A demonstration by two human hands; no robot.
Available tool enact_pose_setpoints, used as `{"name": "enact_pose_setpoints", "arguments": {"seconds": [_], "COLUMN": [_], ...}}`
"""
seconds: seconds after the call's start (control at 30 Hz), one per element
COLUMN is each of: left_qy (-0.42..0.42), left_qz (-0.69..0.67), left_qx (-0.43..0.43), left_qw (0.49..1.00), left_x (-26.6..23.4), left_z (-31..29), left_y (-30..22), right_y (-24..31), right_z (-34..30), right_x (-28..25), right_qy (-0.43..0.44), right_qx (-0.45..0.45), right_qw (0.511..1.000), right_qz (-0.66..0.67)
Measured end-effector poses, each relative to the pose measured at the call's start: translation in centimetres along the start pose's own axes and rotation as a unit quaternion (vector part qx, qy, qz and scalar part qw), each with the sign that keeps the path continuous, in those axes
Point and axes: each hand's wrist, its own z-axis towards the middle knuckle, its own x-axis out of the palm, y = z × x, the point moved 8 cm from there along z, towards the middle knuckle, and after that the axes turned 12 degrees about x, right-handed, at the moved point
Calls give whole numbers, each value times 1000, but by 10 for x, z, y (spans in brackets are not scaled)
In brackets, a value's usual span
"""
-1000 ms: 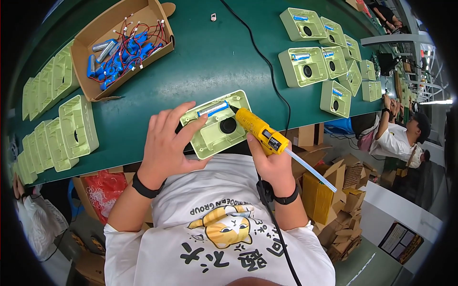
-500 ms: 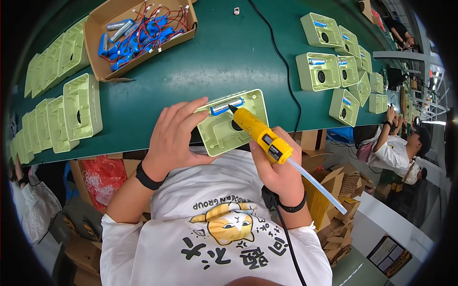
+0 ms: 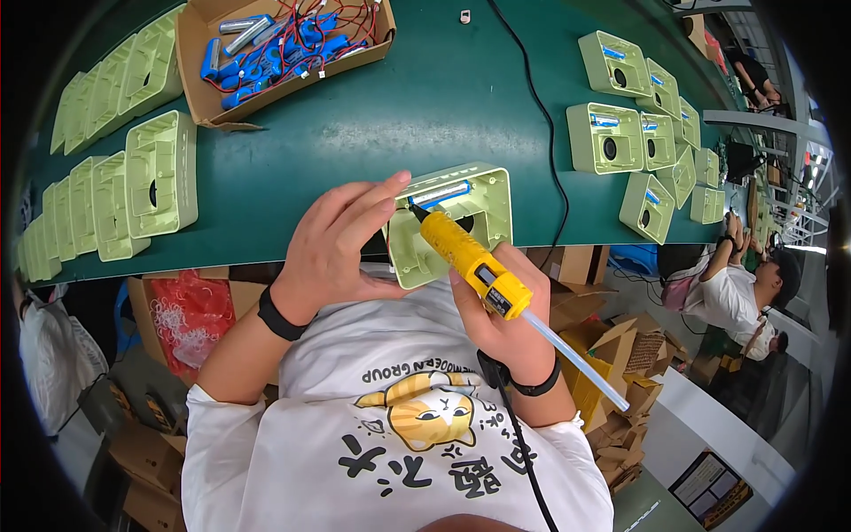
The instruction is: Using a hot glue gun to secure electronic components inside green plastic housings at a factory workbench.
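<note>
Green plastic all over that head view, and the one that counted was the open shell (image 3: pixel 452 222) tipped up at the near edge of the worktop (image 3: pixel 372 133). The left hand (image 3: pixel 341 244) cradled it from the side, fingers (image 3: pixel 372 199) spread long over its rim. The right hand (image 3: pixel 505 310) was wrapped tight round a yellow glue gun (image 3: pixel 465 262), nozzle poked inside the shell just beside a blue cell (image 3: pixel 439 193) seated along the top wall. A clear glue stick (image 3: pixel 576 359) trailed out behind, and a black cord (image 3: pixel 519 452) ran down over the shirt.

By my reading, the gluing of this shell was under way. Whether any bead had been laid, I could not tell; the nozzle hid the spot.

On the right lay a cluster of shells (image 3: pixel 643 133), each showing a blue cell and a dark round hole, so those looked finished. On the left stood a stack of bare shells (image 3: pixel 120 191), seemingly waiting. A cardboard box (image 3: pixel 284 44) at the far side held more blue cells with red wires.

The shell itself looked pale green, squarish, thin-walled and ribbed inside.
</note>
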Motion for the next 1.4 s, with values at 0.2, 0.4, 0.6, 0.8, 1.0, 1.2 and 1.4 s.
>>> {"name": "enact_pose_setpoints", "arguments": {"seconds": [0.2,0.4,0.6,0.8,1.0,1.2,1.4], "left_qy": [1,3,-1,-3,-7,-6,-4], "left_qz": [0,6,9,9,6,10,5], "left_qx": [14,15,11,18,16,19,19], "left_qw": [1000,1000,1000,1000,1000,1000,1000], "left_x": [0,0,0,0,1,1,0], "left_z": [0,1,2,3,2,2,4], "left_y": [-2,-4,-4,-3,-5,-4,-3], "right_y": [0,1,-2,-1,-6,-8,-4], "right_z": [-3,-7,-7,-4,-7,-7,-1], "right_x": [2,-2,-5,-2,1,-5,-11], "right_qy": [-17,-30,-33,-10,-11,-10,-24], "right_qx": [-12,-4,10,-2,6,14,-4], "right_qw": [1000,999,999,1000,1000,1000,1000], "right_qz": [-9,-16,13,-8,-8,-7,19]}}
